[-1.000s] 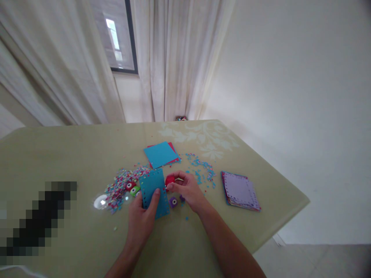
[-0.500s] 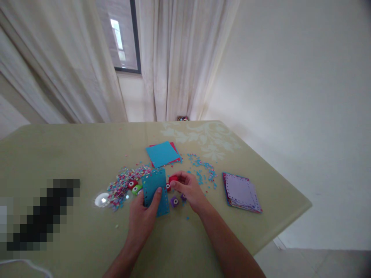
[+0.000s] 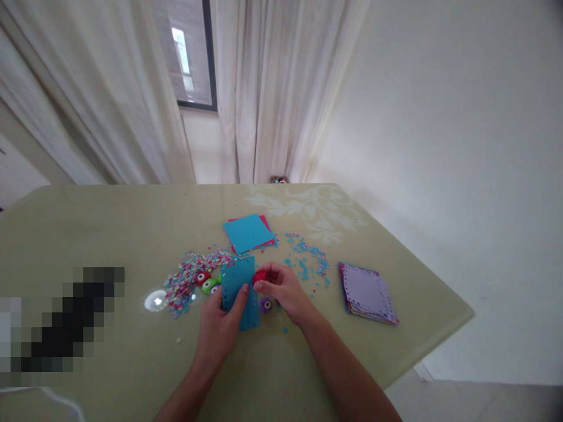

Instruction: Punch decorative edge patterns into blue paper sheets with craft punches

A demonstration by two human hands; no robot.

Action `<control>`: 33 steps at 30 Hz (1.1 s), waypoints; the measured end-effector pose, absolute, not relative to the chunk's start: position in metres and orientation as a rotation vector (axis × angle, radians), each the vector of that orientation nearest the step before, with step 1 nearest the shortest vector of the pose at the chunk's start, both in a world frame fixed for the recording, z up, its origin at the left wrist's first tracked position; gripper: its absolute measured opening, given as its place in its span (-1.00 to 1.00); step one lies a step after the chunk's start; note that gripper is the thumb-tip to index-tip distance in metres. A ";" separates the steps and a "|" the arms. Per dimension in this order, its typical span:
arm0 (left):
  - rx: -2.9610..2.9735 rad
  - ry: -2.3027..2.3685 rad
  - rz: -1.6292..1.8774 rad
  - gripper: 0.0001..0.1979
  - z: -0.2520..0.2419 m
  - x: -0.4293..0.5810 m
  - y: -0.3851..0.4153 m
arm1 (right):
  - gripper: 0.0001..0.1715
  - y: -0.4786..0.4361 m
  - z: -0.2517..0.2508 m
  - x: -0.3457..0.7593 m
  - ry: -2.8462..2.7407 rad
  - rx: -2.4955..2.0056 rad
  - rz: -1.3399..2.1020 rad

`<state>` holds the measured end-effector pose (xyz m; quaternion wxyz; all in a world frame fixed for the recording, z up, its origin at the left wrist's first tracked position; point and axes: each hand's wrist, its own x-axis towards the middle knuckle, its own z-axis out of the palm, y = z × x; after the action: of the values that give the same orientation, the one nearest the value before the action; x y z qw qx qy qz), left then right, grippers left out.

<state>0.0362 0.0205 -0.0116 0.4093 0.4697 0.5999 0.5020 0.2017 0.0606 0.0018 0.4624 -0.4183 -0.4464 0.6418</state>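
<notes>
A blue sheet (image 3: 240, 278) with small holes along its edges is held upright in my left hand (image 3: 224, 313), the thumb across its face. At the sheet's right edge, my right hand (image 3: 284, 290) pinches a small red object (image 3: 259, 276) between thumb and fingers. Just below it, a purple piece with an eye-like dot (image 3: 265, 305) lies on the table. Left of the sheet sit a red piece (image 3: 203, 278) and a green piece (image 3: 208, 286) with similar dots, partly beside another small piece by my left hand.
Confetti-like bits (image 3: 189, 278) lie left of the hands, and blue bits (image 3: 308, 258) to the right. Blue and red squares (image 3: 249, 233) lie behind. A stack of punched sheets (image 3: 367, 291) is at the right. A pixelated dark shape is at the left.
The red object in my right hand has moved slightly left, against the sheet's right edge. The blue sheet and my left hand appear slightly further right.
</notes>
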 end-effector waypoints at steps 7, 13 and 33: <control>1.253 1.484 1.209 -0.56 -0.010 0.035 0.023 | -0.54 0.058 -0.002 0.202 -1.108 -1.050 1.596; 1.279 1.489 1.183 -0.52 -0.016 0.033 0.024 | -0.53 0.058 -0.003 0.202 -1.105 -1.039 1.620; 1.170 1.404 1.213 -0.47 -0.008 0.035 0.023 | -0.56 0.052 -0.008 0.188 -1.111 -1.074 1.524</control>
<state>0.0351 0.0231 -0.0076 0.4563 0.4745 0.5696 0.4921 0.1883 0.0515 -0.0084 0.4667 -0.4376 -0.4527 0.6212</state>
